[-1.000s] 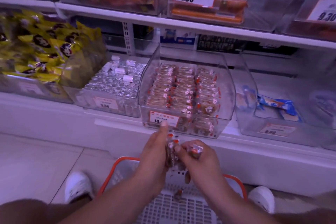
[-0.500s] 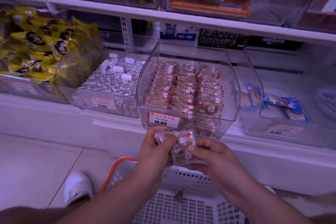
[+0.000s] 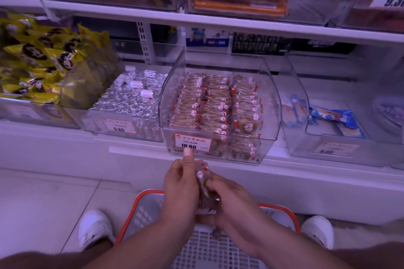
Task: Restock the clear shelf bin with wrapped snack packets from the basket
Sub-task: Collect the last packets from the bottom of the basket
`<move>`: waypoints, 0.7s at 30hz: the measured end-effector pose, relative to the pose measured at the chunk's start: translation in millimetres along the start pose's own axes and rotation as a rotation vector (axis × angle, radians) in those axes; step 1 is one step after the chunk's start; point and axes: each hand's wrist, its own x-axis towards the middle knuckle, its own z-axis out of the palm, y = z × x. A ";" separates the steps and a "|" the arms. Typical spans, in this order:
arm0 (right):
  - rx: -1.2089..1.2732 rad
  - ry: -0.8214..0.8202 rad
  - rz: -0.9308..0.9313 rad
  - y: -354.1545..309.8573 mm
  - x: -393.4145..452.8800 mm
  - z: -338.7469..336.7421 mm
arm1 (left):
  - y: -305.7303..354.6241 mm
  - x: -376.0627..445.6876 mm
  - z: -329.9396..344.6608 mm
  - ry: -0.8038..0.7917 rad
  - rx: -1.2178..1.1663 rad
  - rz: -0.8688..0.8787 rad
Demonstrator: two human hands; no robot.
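Yellow bags (image 3: 37, 61): heaped in the far-left bin, printed with dark round faces.
Silver sweets bin (image 3: 126, 105): just left of the clear shelf bin, full of foil-wrapped pieces, a few white rolls on top.
Left shoe (image 3: 95, 228): white, on the pale floor tiles left of the basket.
Basket (image 3: 140, 207): orange rim, white lattice walls and floor, on the floor between the shoes, below the hands.
Left hand (image 3: 180, 183): thumb straight up, tip in front of the price tag; fingers curled round the left side of the packet stack.
Snack packets (image 3: 204, 190): small stack in clear wrap with red and white marks, held upright between both hands, above the basket and below the front of the clear shelf bin.
Price tag (image 3: 193, 144): orange border, reads 10.80, on the bin's front wall.
Clear shelf bin (image 3: 271, 98): on the lower shelf, three tidy rows of the same wrapped packets inside, nearly full.
Right hand (image 3: 235, 201): fingers curled against the right side of the stack, gripping it.
Blue packets (image 3: 334, 118): few, lying flat in the bin to the right.
Right shoe (image 3: 319, 230): white, right of the basket.
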 end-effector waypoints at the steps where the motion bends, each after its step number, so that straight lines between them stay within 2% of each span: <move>1: 0.017 -0.034 -0.009 -0.7 -0.3 1.1 | -0.9 1.2 -1.1 0.020 0.019 0.040; 4: -0.093 -0.077 -0.070 -6.6 -3.1 1.2 | -1.9 7.9 -4.6 0.075 0.085 0.156; 7: -0.302 -0.143 -0.164 -15.6 -9.8 -1.6 | -0.5 9.9 -5.5 0.051 0.022 0.188; 11: -0.496 -0.107 -0.313 -28.8 -22.0 -7.0 | 12.6 4.4 2.1 -0.169 -0.062 0.165; 13: -0.559 -0.046 -0.422 -42.9 -26.0 -14.5 | 29.6 5.2 4.8 -0.279 -0.003 0.249; 15: -0.658 0.072 -0.572 -65.4 -29.0 -28.4 | 51.0 11.5 2.4 -0.396 0.146 0.469; 18: -1.047 0.238 -0.766 -108.1 -23.8 -53.7 | 87.3 33.9 8.0 -0.651 0.606 0.770; 21: -1.427 0.245 -0.773 -147.5 -8.3 -69.3 | 115.4 64.3 38.2 -0.766 1.014 0.833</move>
